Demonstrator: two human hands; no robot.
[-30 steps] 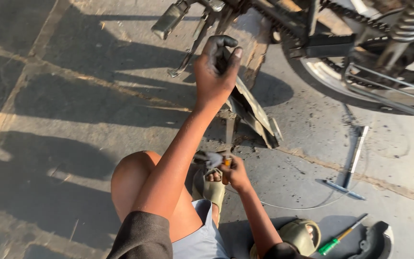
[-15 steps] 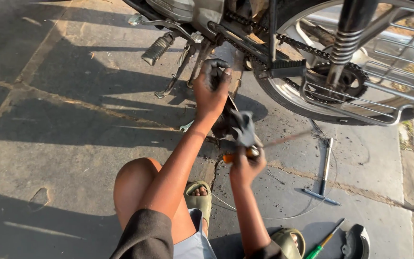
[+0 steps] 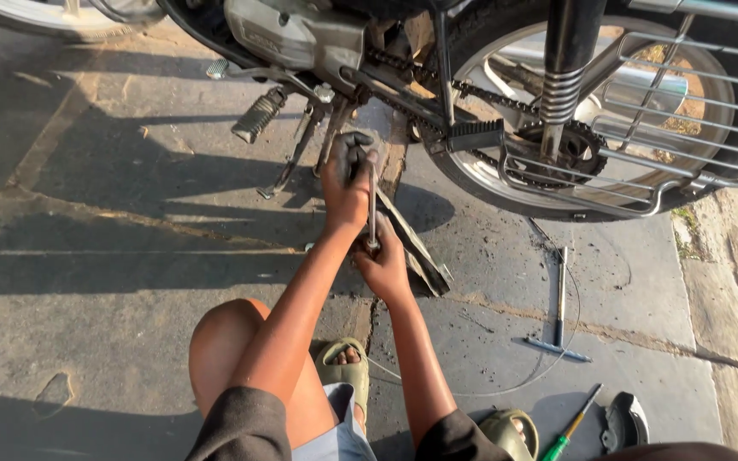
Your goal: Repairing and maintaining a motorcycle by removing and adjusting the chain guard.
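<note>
Item: left hand (image 3: pixel 345 183), grease-darkened, raised toward the underside of a parked motorcycle; its fingers (image 3: pixel 354 147) are curled closed around the upper end of a long thin grey metal rod tool (image 3: pixel 372 205), which stands nearly upright. Item: right hand (image 3: pixel 383 265), directly at 6 o'clock of the left hand; its fingers are wrapped closed around the lower end of the same rod. Item: dark flat elongated metal cover piece (image 3: pixel 416 248), lying tilted on the ground just at 3 o'clock of the right hand, touching or nearly touching it; which, cannot be told. Item: motorcycle rear wheel with silver spoked rim and black tyre (image 3: pixel 506 183), at 2 o'clock of the hands, with a drive chain (image 3: pixel 403 72) running to a toothed sprocket (image 3: pixel 578 145) and a coiled silver shock spring (image 3: pixel 559 94) above. Item: black ribbed rubber footpeg (image 3: pixel 259 115), at 10 o'clock of the left hand; a second black footpeg (image 3: pixel 474 135) at 2 o'clock. Item: silver T-handled metal wrench (image 3: pixel 559 316), lying on the grey concrete floor (image 3: pixel 113 256) at 4 o'clock, well apart from the hands. Item: green-handled screwdriver (image 3: pixel 571 427), at 5 o'clock, beside a black curved part (image 3: pixel 625 420). Item: olive-green rubber sandals (image 3: pixel 343 371), worn by the squatting person, near the bottom edge. No containers in view.
</note>
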